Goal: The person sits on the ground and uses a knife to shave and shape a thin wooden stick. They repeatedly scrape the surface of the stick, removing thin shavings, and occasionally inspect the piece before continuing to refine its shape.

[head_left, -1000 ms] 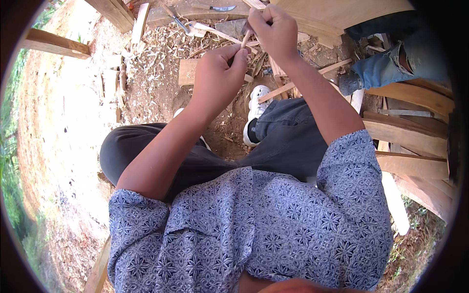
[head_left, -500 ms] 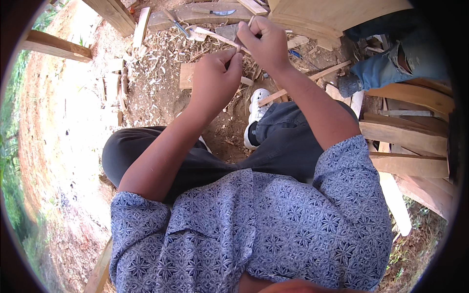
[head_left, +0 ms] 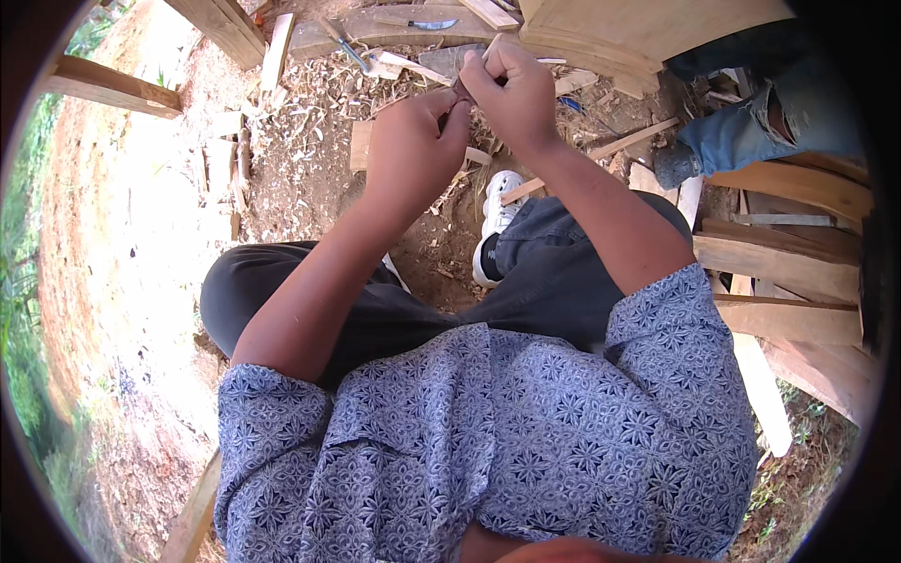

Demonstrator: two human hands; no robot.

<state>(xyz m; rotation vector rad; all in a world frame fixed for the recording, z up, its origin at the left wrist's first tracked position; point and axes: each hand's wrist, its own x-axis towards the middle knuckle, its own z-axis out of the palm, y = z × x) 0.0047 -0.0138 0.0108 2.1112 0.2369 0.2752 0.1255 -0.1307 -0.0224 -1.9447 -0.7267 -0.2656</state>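
Many shavings (head_left: 314, 122) strew the far ground (head_left: 282, 211): left hand (head_left: 413, 141) pinched closed, contents unclear, right hand (head_left: 514, 98) clenched around a pale strip (head_left: 494, 44), work apparently unfinished.

Harsh daylight burned the ground (head_left: 131, 272) at the left of the frame nearly white, while the patterned shirt (head_left: 563, 403) at lower centre sat in soft, even shade; greenery (head_left: 28, 375) at far left looked smeared, and black fisheye vignetting rounded every corner

Left hand (head_left: 413, 136), right hand (head_left: 514, 96) curled, close together.
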